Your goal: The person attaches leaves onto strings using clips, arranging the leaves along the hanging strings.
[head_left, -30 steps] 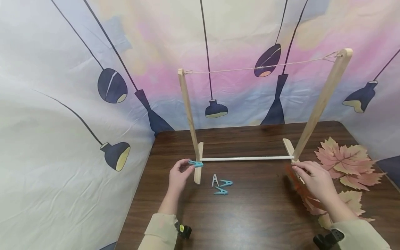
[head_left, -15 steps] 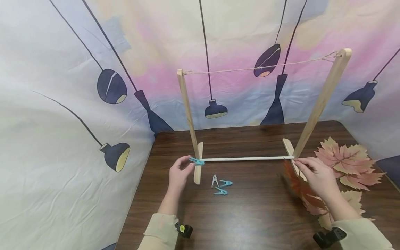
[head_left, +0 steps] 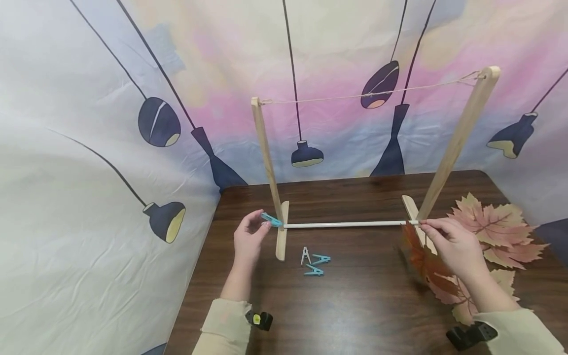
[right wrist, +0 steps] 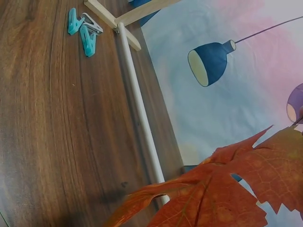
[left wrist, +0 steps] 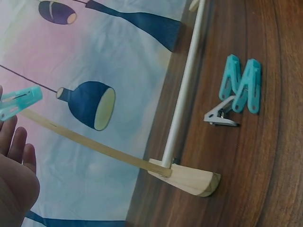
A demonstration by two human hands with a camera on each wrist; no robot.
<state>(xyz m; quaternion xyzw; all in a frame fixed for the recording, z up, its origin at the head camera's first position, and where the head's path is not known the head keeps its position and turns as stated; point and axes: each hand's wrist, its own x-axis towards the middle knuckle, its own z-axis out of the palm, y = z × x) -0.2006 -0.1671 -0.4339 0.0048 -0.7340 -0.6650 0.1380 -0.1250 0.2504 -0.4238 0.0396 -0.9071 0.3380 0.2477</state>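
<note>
In the head view my left hand [head_left: 246, 240] pinches a blue clothespin [head_left: 271, 219] in front of the left post of a wooden stand [head_left: 268, 162]. The same clothespin [left wrist: 21, 101] shows at the left edge of the left wrist view. Near the stand's right foot, my right hand [head_left: 457, 249] pinches an orange-red maple leaf [head_left: 426, 264] by its stem end, and the leaf hangs below the fingers. That leaf [right wrist: 213, 194] fills the lower right of the right wrist view. A thin string [head_left: 333, 99] runs between the post tops.
Two blue clothespins [head_left: 321, 259] and a whitish clothespin [head_left: 305, 256] lie together on the dark wood table [head_left: 355, 310]. A white rod [head_left: 350, 224] joins the stand's feet. Pinkish leaves [head_left: 492, 227] lie at the right. Behind hangs a lamp-patterned cloth [head_left: 213, 59].
My left hand has shifted slightly up and left, and its clothespin is now more tilted. The right hand has risen a little and moved right with the orange-red maple leaf.
</note>
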